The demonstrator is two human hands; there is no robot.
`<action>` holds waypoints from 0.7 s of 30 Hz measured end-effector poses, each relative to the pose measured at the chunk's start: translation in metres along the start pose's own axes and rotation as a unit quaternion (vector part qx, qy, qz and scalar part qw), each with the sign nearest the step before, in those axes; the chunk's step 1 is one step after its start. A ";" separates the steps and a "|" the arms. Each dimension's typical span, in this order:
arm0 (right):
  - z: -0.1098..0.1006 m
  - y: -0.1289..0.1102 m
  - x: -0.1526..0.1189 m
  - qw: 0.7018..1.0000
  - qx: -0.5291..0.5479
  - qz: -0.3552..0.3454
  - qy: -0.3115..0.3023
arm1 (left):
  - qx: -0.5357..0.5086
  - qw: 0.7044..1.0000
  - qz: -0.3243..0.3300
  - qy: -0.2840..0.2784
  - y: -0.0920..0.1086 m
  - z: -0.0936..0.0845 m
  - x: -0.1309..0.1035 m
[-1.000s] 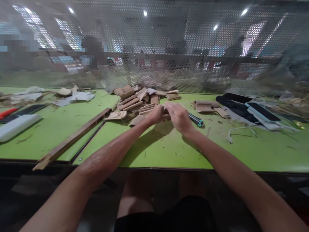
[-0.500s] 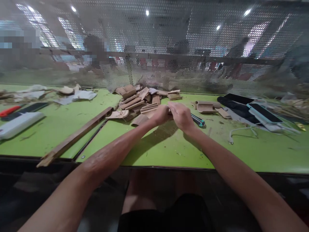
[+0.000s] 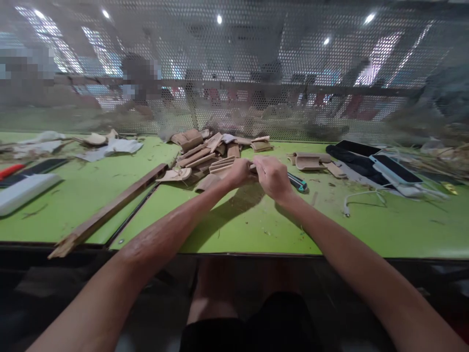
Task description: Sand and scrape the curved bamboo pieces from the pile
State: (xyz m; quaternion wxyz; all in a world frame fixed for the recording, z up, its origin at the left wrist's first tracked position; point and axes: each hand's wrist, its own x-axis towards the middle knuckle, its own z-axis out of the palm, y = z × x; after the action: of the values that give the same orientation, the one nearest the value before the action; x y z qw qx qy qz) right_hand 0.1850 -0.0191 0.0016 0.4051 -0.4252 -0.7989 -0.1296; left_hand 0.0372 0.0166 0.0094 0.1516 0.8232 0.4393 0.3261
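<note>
My left hand (image 3: 241,171) is closed around a small light-brown piece (image 3: 252,167), mostly hidden by the fingers. Close beside it, my right hand (image 3: 273,177) has its fingers curled at the right end of the same piece. Behind and left of my hands lies a heap of curved brown pieces (image 3: 196,157), like split bamboo or wood. A teal and black cutter (image 3: 297,182) rests just right of my right hand, and more curved pieces (image 3: 311,161) lie beyond it.
A long wooden strip (image 3: 113,208) slants across the green table (image 3: 366,239) at left. Further left are a white block (image 3: 27,193) and a red-handled tool (image 3: 10,171). Phones (image 3: 395,170), dark cloth and a white cable (image 3: 362,194) lie right. A perforated screen (image 3: 234,58) stands behind.
The view has shifted slightly, moving the table items a little leftward. My hands stay together, and slightly more of the brown piece shows between them.
</note>
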 end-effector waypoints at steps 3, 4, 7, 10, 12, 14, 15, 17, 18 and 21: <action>0.002 -0.001 -0.002 1.000 0.020 -0.004 0.003 | 0.059 0.998 0.024 -0.015 -0.003 -0.007 0.001; 0.004 -0.002 -0.003 1.000 0.029 -0.001 0.002 | 0.082 0.996 0.029 -0.023 -0.004 -0.010 0.001; 0.010 -0.002 -0.002 0.998 0.067 0.017 0.007 | 0.108 0.993 0.014 -0.038 -0.007 -0.015 0.001; 0.013 -0.003 -0.002 0.995 0.090 0.034 0.011 | 0.067 0.997 -0.006 -0.023 -0.013 -0.015 0.000; 0.012 -0.005 -0.003 0.996 0.088 0.030 0.005 | 0.024 1.000 -0.002 -0.013 -0.016 -0.014 -0.002; 0.010 -0.007 -0.004 0.997 0.079 0.018 0.008 | -0.018 1.000 0.005 -0.017 -0.018 -0.014 -0.003; 0.008 -0.007 -0.004 0.997 0.074 0.013 0.013 | -0.036 0.999 0.009 -0.023 -0.019 -0.015 -0.004; 0.005 -0.008 -0.004 0.997 0.068 0.008 0.026 | -0.060 0.997 0.017 -0.038 -0.020 -0.019 -0.004; 0.004 -0.009 -0.003 0.997 0.067 0.008 0.031 | -0.061 0.997 0.019 -0.048 -0.021 -0.021 -0.004; 0.002 -0.010 -0.003 0.996 0.075 0.005 0.037 | -0.033 0.996 0.028 -0.083 -0.022 -0.026 -0.002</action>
State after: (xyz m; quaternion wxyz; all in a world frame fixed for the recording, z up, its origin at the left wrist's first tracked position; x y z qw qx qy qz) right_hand 0.1771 -0.0256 -0.0007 0.4658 -0.3920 -0.7890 -0.0827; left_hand 0.0056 0.0267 0.0160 0.2057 0.8539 0.3910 0.2750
